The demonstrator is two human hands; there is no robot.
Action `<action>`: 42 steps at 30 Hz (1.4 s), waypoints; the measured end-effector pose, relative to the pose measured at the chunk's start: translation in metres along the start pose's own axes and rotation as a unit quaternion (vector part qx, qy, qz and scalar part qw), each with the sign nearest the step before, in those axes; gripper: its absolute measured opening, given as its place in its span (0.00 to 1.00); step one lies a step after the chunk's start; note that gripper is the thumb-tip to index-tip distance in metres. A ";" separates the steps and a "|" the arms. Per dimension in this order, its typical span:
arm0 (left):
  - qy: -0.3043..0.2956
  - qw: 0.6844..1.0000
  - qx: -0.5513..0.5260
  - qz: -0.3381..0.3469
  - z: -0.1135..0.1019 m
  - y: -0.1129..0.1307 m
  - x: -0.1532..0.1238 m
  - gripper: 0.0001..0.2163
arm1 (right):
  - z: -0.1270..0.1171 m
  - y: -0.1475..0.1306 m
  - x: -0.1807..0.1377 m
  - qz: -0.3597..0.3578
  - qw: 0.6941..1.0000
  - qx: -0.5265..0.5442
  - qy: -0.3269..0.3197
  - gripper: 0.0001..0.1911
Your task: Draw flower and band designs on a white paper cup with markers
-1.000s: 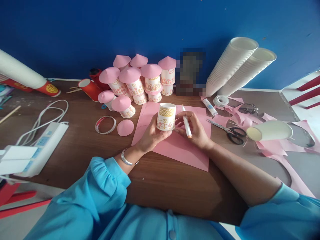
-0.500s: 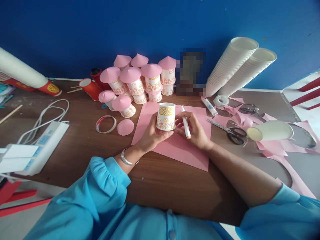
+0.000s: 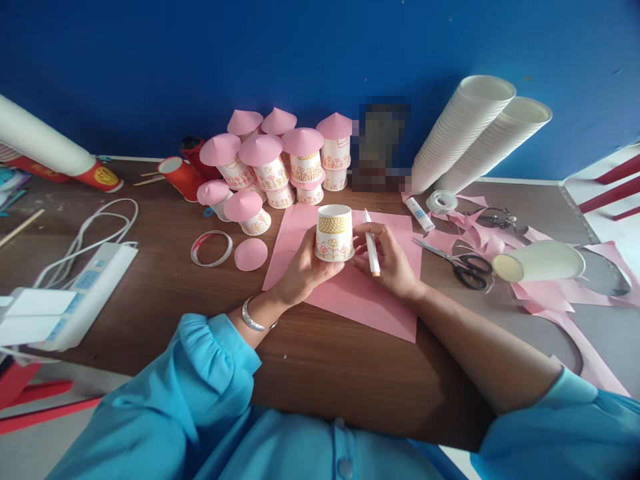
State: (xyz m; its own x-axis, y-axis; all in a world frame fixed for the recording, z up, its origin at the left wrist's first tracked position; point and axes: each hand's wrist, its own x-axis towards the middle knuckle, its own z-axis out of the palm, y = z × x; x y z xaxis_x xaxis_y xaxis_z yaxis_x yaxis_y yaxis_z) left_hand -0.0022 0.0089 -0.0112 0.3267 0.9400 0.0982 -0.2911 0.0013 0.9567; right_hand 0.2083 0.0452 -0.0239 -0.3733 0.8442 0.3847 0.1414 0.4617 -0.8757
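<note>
Brown table [image 3: 150, 293] under a blue wall [image 3: 150, 60], cluttered at both edges. Over the pink paper sheet [image 3: 360, 300], left hand [image 3: 300, 270] fingers gripped the decorated paper cup [image 3: 334, 233]; right hand [image 3: 393, 260] pinched a white marker [image 3: 371, 243]. Open table lay nearest the person.

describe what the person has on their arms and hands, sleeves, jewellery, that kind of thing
Both arms wear bright turquoise-blue sleeves, gathered at the cuff and pushed up, leaving the forearms bare. The left hand has a silver bangle at the wrist. The right hand shows no jewellery. The same blue garment has buttons down its front.
</note>
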 end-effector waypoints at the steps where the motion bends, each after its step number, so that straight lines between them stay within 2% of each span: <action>1: 0.010 1.000 0.011 0.006 0.000 -0.001 0.000 0.30 | 0.000 0.000 0.000 -0.001 1.000 0.000 0.000 0.24; 6: 0.050 0.996 0.061 0.029 -0.002 0.000 0.001 0.30 | -0.002 0.001 -0.001 0.005 1.000 -0.004 -0.004 0.25; 10: 0.071 0.993 0.090 0.019 -0.005 0.002 0.000 0.30 | -0.007 -0.004 0.000 0.009 0.999 -0.040 0.012 0.23; 14: 0.080 0.994 0.075 0.001 -0.007 0.001 0.000 0.29 | -0.012 -0.011 0.001 -0.043 0.991 -0.102 0.077 0.26; 17: 0.085 0.996 0.039 -0.012 -0.007 -0.002 0.001 0.31 | -0.013 -0.015 0.001 -0.092 0.981 -0.128 0.115 0.22; 19: 0.082 0.996 0.026 -0.018 -0.007 -0.003 0.001 0.32 | -0.013 -0.015 0.001 -0.103 0.979 -0.133 0.119 0.20; 26: 0.079 0.997 0.009 -0.019 -0.006 -0.003 0.002 0.31 | -0.007 -0.009 -0.004 -0.038 0.988 -0.114 0.098 0.16; 30: 0.073 0.997 -0.002 -0.024 -0.007 -0.004 0.001 0.32 | -0.006 -0.008 -0.003 -0.055 0.988 -0.111 0.096 0.12; 34: 0.052 0.999 -0.012 -0.002 -0.009 -0.008 0.000 0.33 | -0.007 -0.008 -0.001 -0.078 0.986 -0.114 0.090 0.10; 42: 0.057 0.998 -0.016 0.001 -0.012 -0.011 0.001 0.32 | -0.010 -0.011 -0.004 -0.048 0.987 -0.098 0.122 0.10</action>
State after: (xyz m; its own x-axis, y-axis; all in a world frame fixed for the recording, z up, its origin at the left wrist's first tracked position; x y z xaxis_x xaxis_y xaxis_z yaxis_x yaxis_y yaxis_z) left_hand -0.0093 0.0137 -0.0254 0.2215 0.9729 0.0661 -0.3217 0.0089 0.9468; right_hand 0.2175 0.0393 -0.0134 -0.1657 0.8233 0.5429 0.2989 0.5665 -0.7679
